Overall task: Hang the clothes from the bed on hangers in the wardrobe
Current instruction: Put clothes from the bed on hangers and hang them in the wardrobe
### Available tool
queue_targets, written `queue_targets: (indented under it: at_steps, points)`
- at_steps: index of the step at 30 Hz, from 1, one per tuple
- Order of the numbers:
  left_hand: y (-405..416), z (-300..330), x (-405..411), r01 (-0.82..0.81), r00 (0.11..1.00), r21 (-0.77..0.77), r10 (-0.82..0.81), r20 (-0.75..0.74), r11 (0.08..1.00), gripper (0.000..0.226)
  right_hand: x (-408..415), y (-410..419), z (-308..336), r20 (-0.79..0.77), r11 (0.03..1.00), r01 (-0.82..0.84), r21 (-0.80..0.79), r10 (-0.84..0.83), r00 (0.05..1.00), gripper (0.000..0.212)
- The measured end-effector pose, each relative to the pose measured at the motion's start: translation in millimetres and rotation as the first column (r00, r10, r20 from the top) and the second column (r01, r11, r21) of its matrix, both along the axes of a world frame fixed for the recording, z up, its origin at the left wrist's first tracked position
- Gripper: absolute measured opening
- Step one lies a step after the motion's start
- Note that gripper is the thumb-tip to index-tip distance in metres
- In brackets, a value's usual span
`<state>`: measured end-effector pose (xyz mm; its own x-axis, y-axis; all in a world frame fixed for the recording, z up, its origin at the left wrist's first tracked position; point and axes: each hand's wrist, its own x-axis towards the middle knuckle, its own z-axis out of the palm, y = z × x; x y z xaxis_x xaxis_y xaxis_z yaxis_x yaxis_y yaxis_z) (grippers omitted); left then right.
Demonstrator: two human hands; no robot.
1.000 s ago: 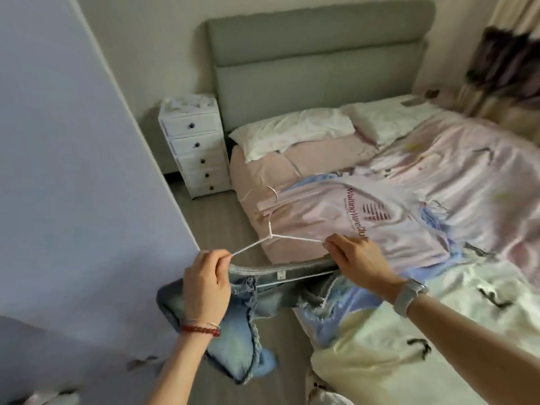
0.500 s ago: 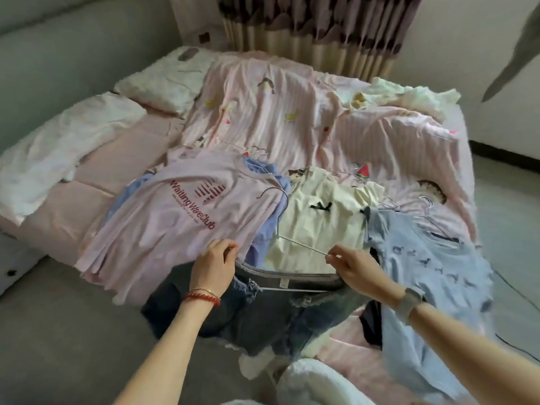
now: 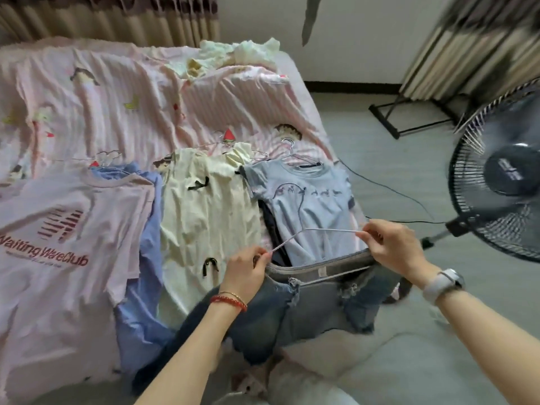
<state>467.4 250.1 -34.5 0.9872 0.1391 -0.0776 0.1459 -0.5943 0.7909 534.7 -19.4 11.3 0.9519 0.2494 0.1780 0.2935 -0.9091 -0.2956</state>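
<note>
Denim shorts (image 3: 295, 311) draped over the bottom bar of a white wire hanger (image 3: 321, 229), held up just in front of the bed (image 3: 181, 112). Left hand (image 3: 245, 273) pinching the hanger's left end between thumb and curled fingers; right hand (image 3: 394, 248) pinching the right end the same way. Hanger hook hard to follow against the light blue T-shirt (image 3: 309, 211) behind it. Cream top with black bows (image 3: 204, 217) lying just left of that shirt, then a blue shirt (image 3: 146, 258) mostly buried under a pink T-shirt with red lettering (image 3: 64, 247), itself cut off at the left edge. Several more wire hanger hooks poking out above the collars, thin and blurred. Standing fan (image 3: 502, 182) on the right, cropped by the frame. Wardrobe out of view.
</note>
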Motion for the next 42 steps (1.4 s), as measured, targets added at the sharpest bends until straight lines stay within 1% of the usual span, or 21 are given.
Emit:
queue_targets:
  at_steps: [2, 4, 6, 9, 12, 15, 17, 18, 20, 21, 22, 23, 25, 27, 29, 30, 32, 34, 38, 40, 42]
  points:
    - [-27, 12, 16, 0.025, 0.999, -0.07, -0.023, 0.039, 0.997, 0.011, 8, -25, 16, 0.124, 0.999, 0.046, 0.006, -0.046, 0.991, 0.032]
    - [-46, 27, 40, 0.021, 0.994, -0.108, -0.009, 0.107, 0.994, 0.009, 24, -43, 33, 0.223, 0.994, 0.076, 0.083, -0.092, 0.97, 0.038]
    - [-59, 45, 70, -0.003, 0.977, -0.112, 0.027, 0.212, 0.994, 0.006, 51, -54, 47, 0.299, 0.985, 0.07, 0.157, -0.115, 0.947, 0.036]
    - [-66, 69, 125, -0.079, 0.928, -0.076, 0.102, 0.357, 0.994, 0.004, 104, -57, 59, 0.351, 0.963, 0.012, 0.27, -0.11, 0.93, 0.03]
    - [-66, 79, 188, -0.163, 0.91, -0.017, 0.157, 0.384, 0.986, 0.008, 173, -51, 50, 0.349, 0.939, 0.001, 0.345, -0.129, 0.928, 0.02]
    - [-65, 64, 259, -0.249, 0.927, 0.045, 0.225, 0.299, 0.967, 0.012, 249, -40, 22, 0.277, 0.917, 0.011, 0.399, -0.132, 0.952, 0.016]
    - [-61, 38, 304, -0.3, 0.94, 0.1, 0.275, 0.204, 0.949, 0.015, 298, -30, -7, 0.174, 0.934, 0.065, 0.351, -0.134, 0.976, 0.016]
    - [-59, 21, 323, -0.31, 0.946, 0.153, 0.288, 0.148, 0.938, 0.017, 320, -25, -25, 0.098, 0.955, 0.104, 0.28, -0.136, 0.986, 0.017]
    - [-54, -17, 352, -0.267, 0.959, 0.318, 0.282, -0.001, 0.91, 0.024, 354, -15, -64, -0.106, 0.985, 0.152, 0.078, -0.144, 0.984, 0.027]
    - [-52, -36, 361, -0.223, 0.955, 0.393, 0.28, -0.096, 0.892, 0.03, 364, -10, -83, -0.209, 0.989, 0.147, 0.004, -0.143, 0.967, 0.033]
    - [-52, -52, 366, -0.178, 0.943, 0.435, 0.279, -0.181, 0.883, 0.035, 370, -6, -100, -0.291, 0.992, 0.125, -0.028, -0.128, 0.948, 0.039]
    - [-53, -66, 366, -0.14, 0.933, 0.454, 0.271, -0.238, 0.88, 0.04, 371, -3, -115, -0.349, 0.995, 0.097, -0.027, -0.1, 0.932, 0.043]
    - [-57, -84, 360, -0.073, 0.926, 0.509, 0.247, -0.285, 0.858, 0.046, 365, 5, -136, -0.419, 0.999, 0.048, 0.013, -0.038, 0.907, 0.048]
    - [-61, -92, 349, 0.02, 0.929, 0.591, 0.204, -0.31, 0.806, 0.049, 353, 13, -147, -0.455, 0.999, 0.005, 0.052, 0.02, 0.89, 0.05]
    - [-62, -90, 338, 0.053, 0.939, 0.639, 0.179, -0.293, 0.768, 0.049, 339, 22, -146, -0.474, 0.995, -0.02, 0.096, 0.063, 0.878, 0.049]
    - [-62, -86, 331, 0.03, 0.951, 0.643, 0.177, -0.254, 0.765, 0.048, 332, 29, -142, -0.471, 0.992, -0.033, 0.119, 0.085, 0.878, 0.049]
    - [-58, -73, 313, -0.09, 0.977, 0.659, 0.196, -0.089, 0.746, 0.041, 316, 44, -127, -0.431, 0.985, -0.086, 0.151, 0.144, 0.891, 0.047]
    - [-47, -58, 286, -0.19, 0.973, 0.677, 0.229, 0.033, 0.711, 0.041, 299, 62, -107, -0.372, 0.974, -0.164, 0.154, 0.211, 0.904, 0.046]
    - [-13, -24, 209, -0.291, 0.931, 0.696, 0.361, 0.049, 0.656, 0.048, 254, 109, -69, -0.236, 0.925, -0.362, 0.112, 0.378, 0.895, 0.041]
    - [10, -11, 159, -0.375, 0.882, 0.711, 0.466, 0.075, 0.595, 0.048, 218, 142, -52, -0.18, 0.861, -0.502, 0.084, 0.508, 0.842, 0.039]
    - [33, 2, 97, -0.478, 0.807, 0.706, 0.579, 0.118, 0.522, 0.046, 174, 177, -40, -0.154, 0.778, -0.626, 0.06, 0.627, 0.764, 0.035]
